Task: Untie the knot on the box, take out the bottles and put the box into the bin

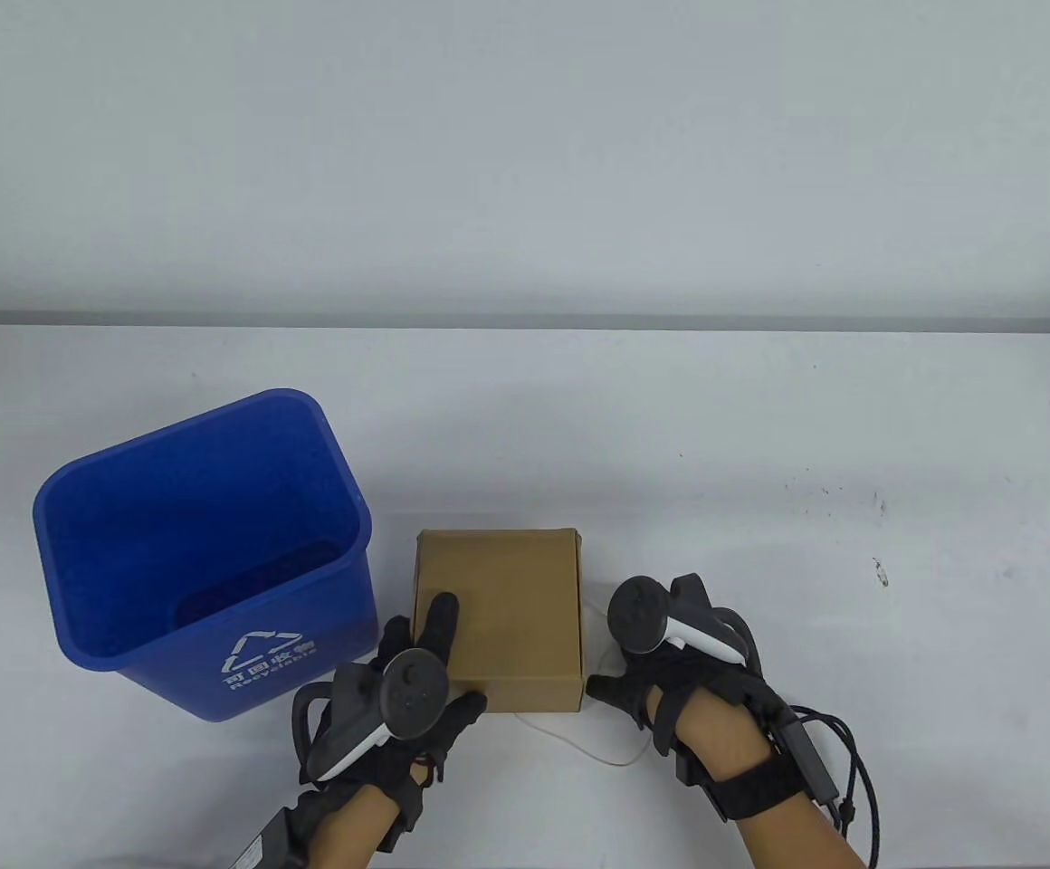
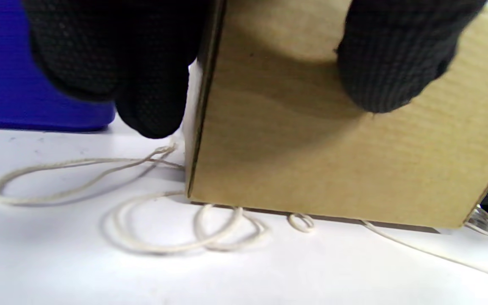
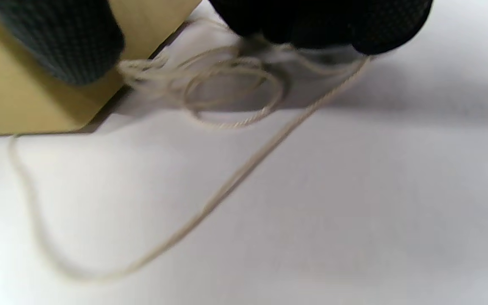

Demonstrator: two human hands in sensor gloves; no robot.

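Gloved left hand is gripping the box's lower-left corner, thumb on its front; the right hand, at the box's lower right, is curling onto the limp string. Centre frame, the closed matte cardboard box is probably stiff-walled and bottle-heavy; take it by opposite sides. Left, the smooth plastic bin is standing open.

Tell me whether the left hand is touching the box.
Touching. In the table view the left hand lies on the box, a finger on its top; the left wrist view shows gloved fingers pressed against its cardboard side.
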